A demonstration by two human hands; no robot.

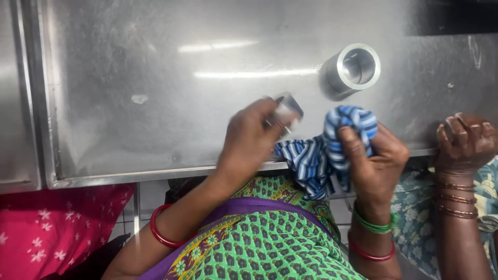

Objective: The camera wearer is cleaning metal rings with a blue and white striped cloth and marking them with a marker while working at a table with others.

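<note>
Striped cloth (316, 161), gripped in a bunch by closed right hand (376, 161) over steel table (129, 78) edge. Stood well apart behind: steel ring (355, 67), untouched. Pinched in left hand (251, 140) fingertips, blurred: small metal piece (288, 111), just beside cloth; judged mid-wipe, unfinished.

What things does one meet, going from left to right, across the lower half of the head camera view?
Pink flowered cloth → red bangle on the person's left arm → left hand holding a small shiny metal piece → blue striped cloth → right hand → another person's hand with thin copper-coloured bangles.
</note>
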